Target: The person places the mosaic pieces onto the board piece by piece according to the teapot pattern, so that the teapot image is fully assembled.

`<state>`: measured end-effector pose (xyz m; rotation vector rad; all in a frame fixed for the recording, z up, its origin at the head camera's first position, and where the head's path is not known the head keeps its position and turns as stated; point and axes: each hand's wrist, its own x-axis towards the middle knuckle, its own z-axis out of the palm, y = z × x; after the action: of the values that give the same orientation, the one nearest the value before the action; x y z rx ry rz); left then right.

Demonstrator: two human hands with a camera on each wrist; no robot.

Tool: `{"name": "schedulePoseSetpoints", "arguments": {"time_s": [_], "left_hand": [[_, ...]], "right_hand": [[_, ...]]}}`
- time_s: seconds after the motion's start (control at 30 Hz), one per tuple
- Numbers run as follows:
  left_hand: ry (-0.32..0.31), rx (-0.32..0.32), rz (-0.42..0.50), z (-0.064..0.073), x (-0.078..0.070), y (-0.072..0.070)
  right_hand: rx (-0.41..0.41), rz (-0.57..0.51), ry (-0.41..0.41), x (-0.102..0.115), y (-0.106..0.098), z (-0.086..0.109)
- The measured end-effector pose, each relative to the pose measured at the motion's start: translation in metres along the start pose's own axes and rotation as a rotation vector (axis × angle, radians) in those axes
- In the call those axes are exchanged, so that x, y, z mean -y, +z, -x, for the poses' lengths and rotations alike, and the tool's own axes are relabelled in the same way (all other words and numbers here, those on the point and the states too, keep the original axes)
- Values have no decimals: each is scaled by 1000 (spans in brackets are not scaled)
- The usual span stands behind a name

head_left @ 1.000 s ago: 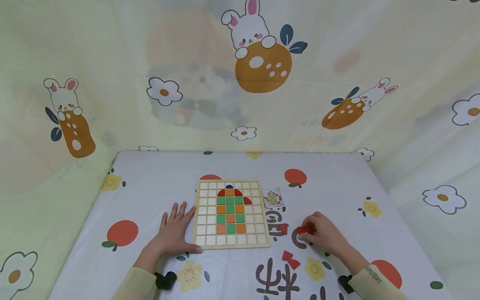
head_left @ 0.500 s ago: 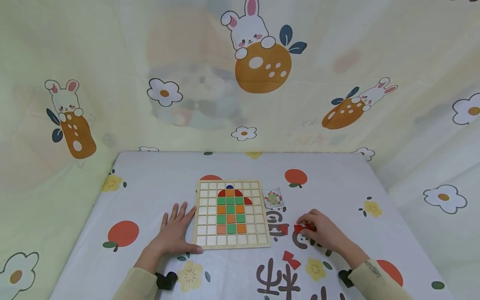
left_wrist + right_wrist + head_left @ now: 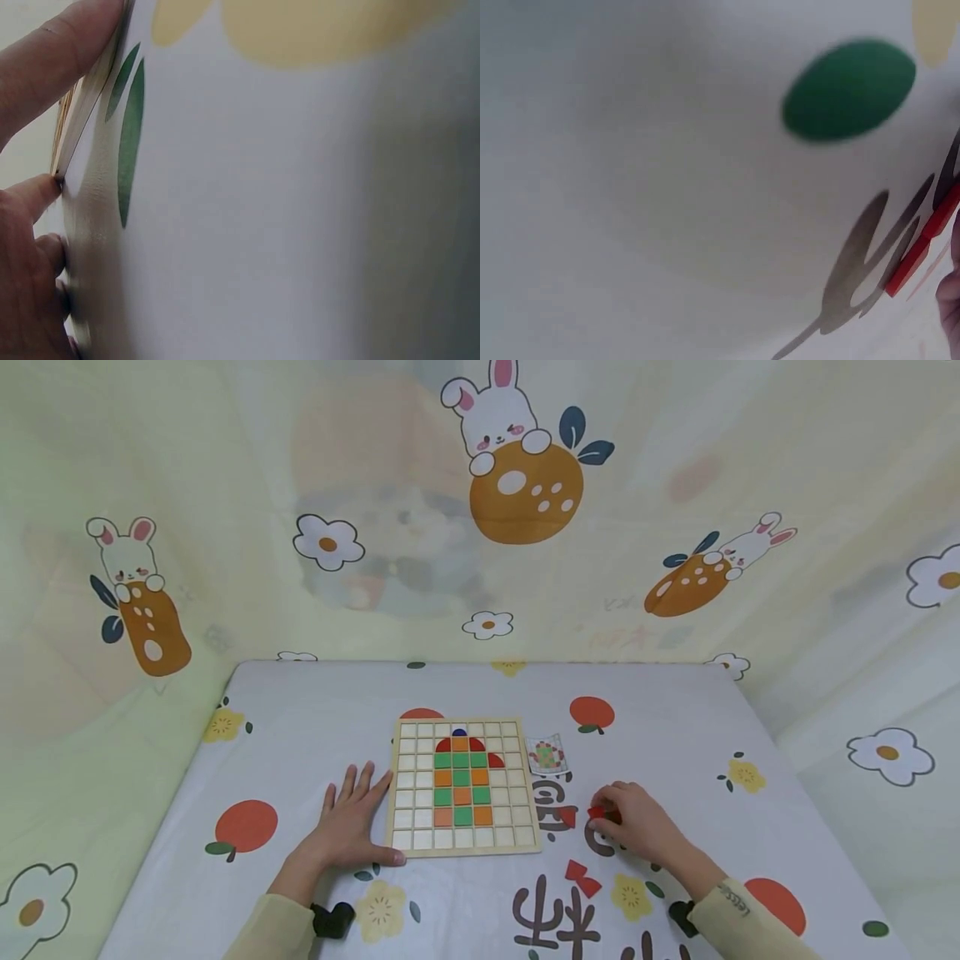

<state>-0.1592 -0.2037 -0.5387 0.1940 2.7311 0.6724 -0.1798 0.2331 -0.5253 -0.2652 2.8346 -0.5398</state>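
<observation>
A square wooden grid board lies flat, filled in the middle with orange and green squares, red quarter-round pieces and a blue piece at the top. My left hand rests on the table with fingers spread, its thumb and index finger touching the board's left edge. In the left wrist view, the thumb lies along the board's side. Right of the board, my right hand pinches a red piece between thumb and fingers. Red pieces show at the right wrist view's edge; the fingers partly hide them.
A small picture card lies beside the board's upper right edge. One loose red piece is between board and right hand; a pair of red pieces lies nearer the front. The patterned cloth covers the table.
My right hand has shifted slightly left and away from me, with the red piece at its fingertips. The left hand and board have stayed in place.
</observation>
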Motion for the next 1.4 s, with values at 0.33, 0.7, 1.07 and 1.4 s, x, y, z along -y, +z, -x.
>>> {"name": "schedulePoseSetpoints", "arguments": {"time_s": [0.33, 0.7, 1.07, 1.4], "left_hand": [[-2, 6, -1, -2, 1, 1], [2, -1, -1, -2, 2, 2], [0, 2, -3, -2, 3, 3], [8, -9, -3, -2, 3, 3]], "right_hand": [[23, -71, -25, -10, -1, -1], [31, -106, -9, -15, 1, -4], [45, -128, 2, -16, 2, -5], [-9, -154, -56, -2, -6, -9]]}}
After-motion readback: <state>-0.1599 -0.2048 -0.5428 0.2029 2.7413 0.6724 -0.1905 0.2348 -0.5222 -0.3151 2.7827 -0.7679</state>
